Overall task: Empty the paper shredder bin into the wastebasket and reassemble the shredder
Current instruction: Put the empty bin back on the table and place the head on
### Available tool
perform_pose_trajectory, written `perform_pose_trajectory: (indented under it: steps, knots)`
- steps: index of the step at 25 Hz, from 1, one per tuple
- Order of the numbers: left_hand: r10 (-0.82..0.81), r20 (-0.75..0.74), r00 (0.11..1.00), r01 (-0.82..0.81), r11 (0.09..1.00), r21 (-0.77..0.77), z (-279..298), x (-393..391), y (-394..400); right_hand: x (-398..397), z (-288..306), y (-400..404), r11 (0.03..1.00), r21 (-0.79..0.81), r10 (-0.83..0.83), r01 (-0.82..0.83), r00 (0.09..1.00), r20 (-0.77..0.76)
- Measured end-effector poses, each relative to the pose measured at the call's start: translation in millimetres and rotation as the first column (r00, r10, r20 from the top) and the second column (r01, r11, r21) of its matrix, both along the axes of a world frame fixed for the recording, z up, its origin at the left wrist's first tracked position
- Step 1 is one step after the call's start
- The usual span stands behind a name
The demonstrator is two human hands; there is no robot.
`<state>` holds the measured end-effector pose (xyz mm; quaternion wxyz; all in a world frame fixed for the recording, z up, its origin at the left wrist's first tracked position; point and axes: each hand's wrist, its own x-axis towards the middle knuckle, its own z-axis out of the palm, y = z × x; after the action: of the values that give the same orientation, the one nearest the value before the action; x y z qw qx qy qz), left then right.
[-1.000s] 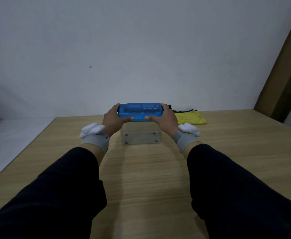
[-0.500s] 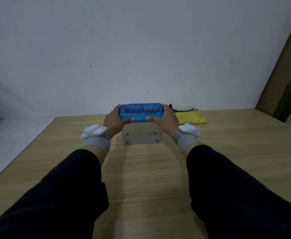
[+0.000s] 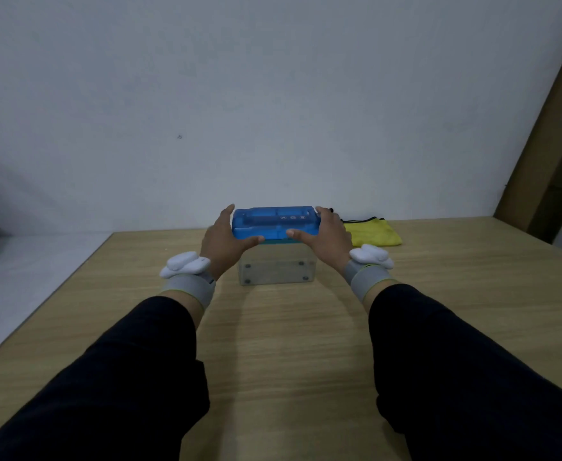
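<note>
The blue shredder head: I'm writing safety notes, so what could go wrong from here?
1. Both hands, left hand and right hand, grip only the ends of the blue shredder head; it could tilt or slip.
2. The clear bin looks light and may slide on the table.

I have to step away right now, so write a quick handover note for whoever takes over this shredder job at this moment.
Left hand: gripping the left end of the blue shredder head.
Right hand: gripping its right end.
The head sits on or just above the clear bin, which stands on the wooden table; whether it is fully seated cannot be told.
The bin looks empty, so emptying seems done.
No wastebasket in view. A yellow cloth lies behind to the right.
Left: confirm the head is seated, then let go.
</note>
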<state>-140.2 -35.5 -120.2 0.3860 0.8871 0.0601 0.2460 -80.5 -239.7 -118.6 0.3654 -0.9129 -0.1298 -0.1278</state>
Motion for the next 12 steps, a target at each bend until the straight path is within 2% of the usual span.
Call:
perform_pose_trajectory:
  steps: [3,7,12]
  knots:
    - [0.057,0.015,0.998,-0.059,0.976,0.209,10,4,3,4,11,3,0.999,-0.043,-0.025,0.03,0.995,0.099]
    - [-0.005,-0.028,1.0,0.019,0.863,0.504,19,14,-5,10,23,17,0.982,-0.186,0.022,0.016,0.979,0.2]
    - [-0.001,-0.132,0.991,0.079,0.806,0.587,24,27,-19,13,29,39,0.934,-0.357,0.137,-0.029,0.95,0.282]
